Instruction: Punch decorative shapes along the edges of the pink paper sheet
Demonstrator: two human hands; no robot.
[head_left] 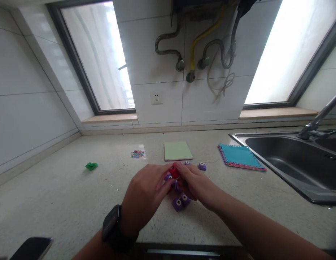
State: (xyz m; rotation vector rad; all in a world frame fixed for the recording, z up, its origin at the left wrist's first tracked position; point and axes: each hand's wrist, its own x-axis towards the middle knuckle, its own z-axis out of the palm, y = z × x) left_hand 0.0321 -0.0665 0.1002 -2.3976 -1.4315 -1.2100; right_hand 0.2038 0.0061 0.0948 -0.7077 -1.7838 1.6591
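Note:
My left hand (146,191), with a black watch on its wrist, and my right hand (196,182) meet over the counter. Between their fingertips they grip a small red object (174,171), largely covered, so I cannot make out its kind. Under and between my hands are small purple craft punches (175,186), partly hidden by fingers. Closer to me lie two more purple punches (177,204) with dark stars on pale round tops. Beyond my right hand sits another purple punch (202,166), with one more half hidden beside it.
A stack of pale green paper (178,151) lies behind my hands. Blue-topped sheets with patterned edges (241,156) rest beside the sink (276,155). Toward the left are a pile of colourful confetti (137,154) and a crumpled green piece (91,166). A dark flat object (32,248) lies near left.

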